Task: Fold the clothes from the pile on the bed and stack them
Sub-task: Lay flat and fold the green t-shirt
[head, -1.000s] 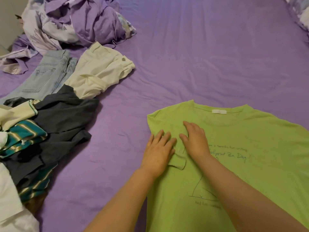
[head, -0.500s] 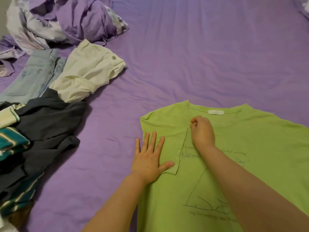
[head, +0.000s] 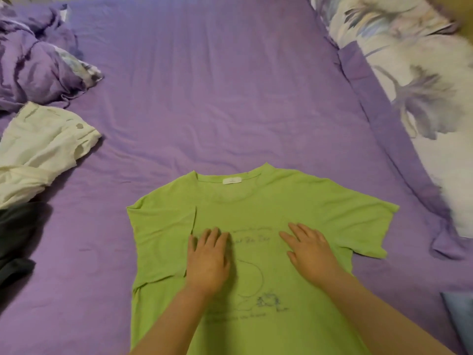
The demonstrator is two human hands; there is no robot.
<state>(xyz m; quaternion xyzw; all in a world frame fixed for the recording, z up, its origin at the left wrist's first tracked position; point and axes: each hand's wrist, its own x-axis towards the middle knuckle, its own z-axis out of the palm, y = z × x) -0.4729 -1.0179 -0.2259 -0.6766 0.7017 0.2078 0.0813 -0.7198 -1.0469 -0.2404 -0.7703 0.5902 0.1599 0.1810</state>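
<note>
Head view: left hand (head: pixel 207 257) and right hand (head: pixel 311 249) apparently press flat on green T-shirt (head: pixel 294 201).

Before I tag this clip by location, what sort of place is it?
Most likely a bedroom. A purple sheet covers a wide bed, a floral pillow lies along its right edge, a rumpled duvet is bunched at far left, and a green T-shirt is spread out for folding.

The lime-green cotton-like T-shirt (head: pixel 294 201) looks soft, matt and thin, with dark printed lines and a small white woven label (head: pixel 232 180). Under it, the purple bed sheet (head: pixel 217 85) is matt, lightly creased cloth. Left of the shirt, cream trousers (head: pixel 38 147) look coarser, rumpled.
</note>
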